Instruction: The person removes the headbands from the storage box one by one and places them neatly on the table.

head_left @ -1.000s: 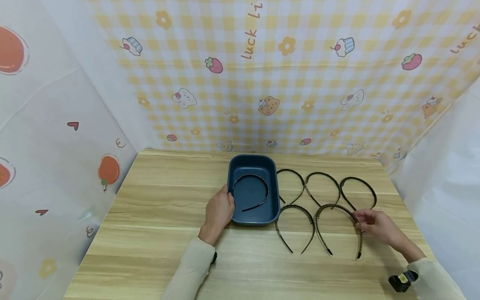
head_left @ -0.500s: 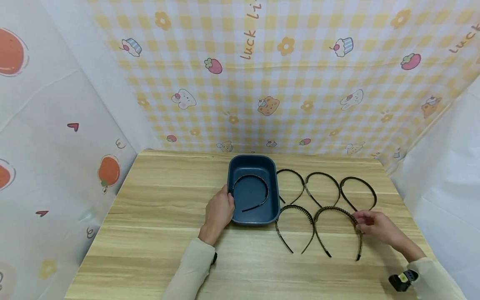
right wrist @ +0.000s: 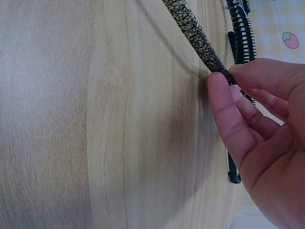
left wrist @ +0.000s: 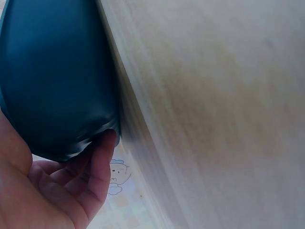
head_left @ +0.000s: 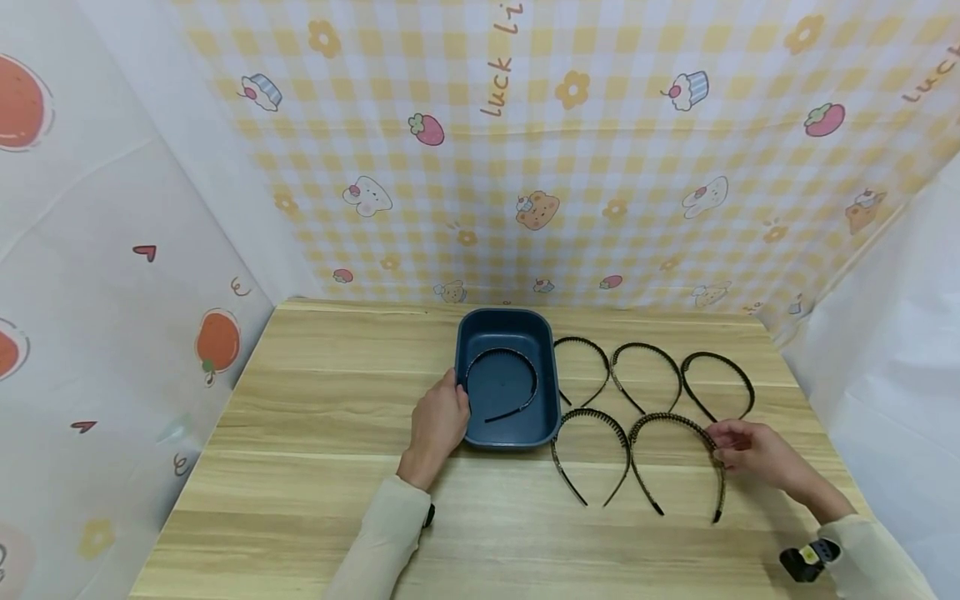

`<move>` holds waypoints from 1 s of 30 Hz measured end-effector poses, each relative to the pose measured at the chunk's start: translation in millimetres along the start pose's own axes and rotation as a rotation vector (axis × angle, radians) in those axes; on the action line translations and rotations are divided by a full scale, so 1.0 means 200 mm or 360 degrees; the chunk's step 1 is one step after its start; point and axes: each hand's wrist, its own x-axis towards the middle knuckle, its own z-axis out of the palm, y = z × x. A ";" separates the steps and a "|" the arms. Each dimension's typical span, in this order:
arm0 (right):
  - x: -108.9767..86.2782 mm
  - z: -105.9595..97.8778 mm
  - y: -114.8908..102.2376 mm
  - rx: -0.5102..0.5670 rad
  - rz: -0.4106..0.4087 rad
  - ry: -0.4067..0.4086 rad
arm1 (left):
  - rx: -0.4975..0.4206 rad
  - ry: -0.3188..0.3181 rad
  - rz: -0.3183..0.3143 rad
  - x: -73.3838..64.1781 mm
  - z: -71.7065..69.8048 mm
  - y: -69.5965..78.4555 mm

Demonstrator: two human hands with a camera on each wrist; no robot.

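Note:
In the head view a dark blue plastic bin stands at the table's middle with one toothed headband lying inside. My left hand grips the bin's left side; the left wrist view shows fingers curled against the bin wall. At the right, my right hand pinches the right arm of the front-right headband, which is dark, speckled and toothed. Thumb and fingertips meet on its speckled band in the right wrist view, where its shadow falls on the wood.
Left of the held one lies another toothed headband. Behind them is a row of three: one beside the bin, a middle headband and a right-hand headband. A patterned curtain backs the wooden table.
The pinched headband has shifted slightly toward me and to the left, mostly during the first half second. Left hand and bin have stayed put.

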 end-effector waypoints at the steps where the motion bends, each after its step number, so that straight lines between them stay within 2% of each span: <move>1: 0.00 0.00 0.00 0.0003 0.0004 0.0000 | -0.0001 0.0000 0.0000 0.00 0.00 0.00; 9: 0.00 -0.01 0.00 0.0068 0.0052 -0.0046 | 0.0002 0.0002 0.0009 0.00 0.00 0.00; 18: 0.00 -0.01 0.00 0.0067 0.0023 -0.0082 | 0.0009 0.0018 0.0016 0.00 0.00 0.00; 24: 0.01 -0.01 -0.02 0.0024 -0.0042 -0.0022 | -0.0011 0.0013 0.0010 0.00 0.00 0.00; 30: 0.02 0.00 -0.04 0.0032 -0.0028 0.0046 | 0.0008 0.0015 0.0001 0.00 0.00 -0.01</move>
